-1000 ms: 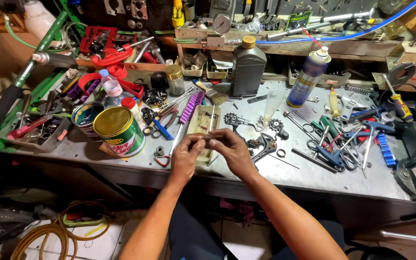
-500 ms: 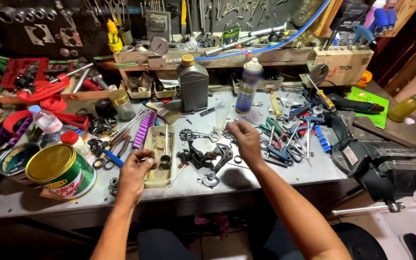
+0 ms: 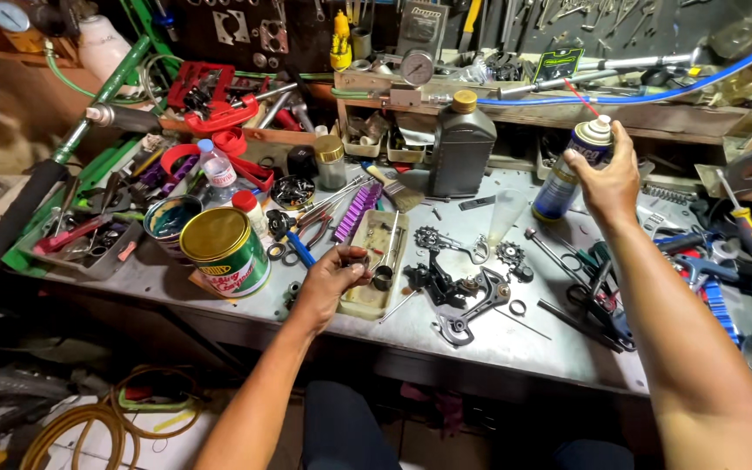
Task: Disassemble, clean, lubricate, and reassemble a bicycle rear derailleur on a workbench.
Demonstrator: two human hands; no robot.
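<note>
Head view: a spray can gripped at the far side of a crowded counter

Head camera looks down on a metal counter (image 3: 515,344) strewn with tools. The right hand (image 3: 609,178), upper right of centre in the frame, is wrapped around the top of a blue and white spray can (image 3: 567,174) that stands near the back of the counter; the fingers close on the can just under its cap. The left hand (image 3: 328,283), low and left of centre, pinches a small dark ring-like part (image 3: 357,258) between thumb and fingertips, right beside a shallow cream tray (image 3: 360,300).

What could go wrong, as a judgement: the small part is held only by the fingertips over the counter's front edge, so a loosened pinch could drop it to the floor among the hoses. The can stands close to a dark grey oil bottle (image 3: 463,148) and a clear plastic funnel (image 3: 506,213); lifting it at a slant could knock either over. A spray aimed loosely would wet the black derailleur parts (image 3: 454,292) and the green and gold tin (image 3: 226,252) as well.

Compared with half a second ago, the right hand has left the loose parts at the centre of the counter and reached up to the can. The left hand, which was resting low at the counter's edge, is now raised beside the tray with the part pinched. The view has also swung leftward, so the vise at the right has gone out of frame.
</note>
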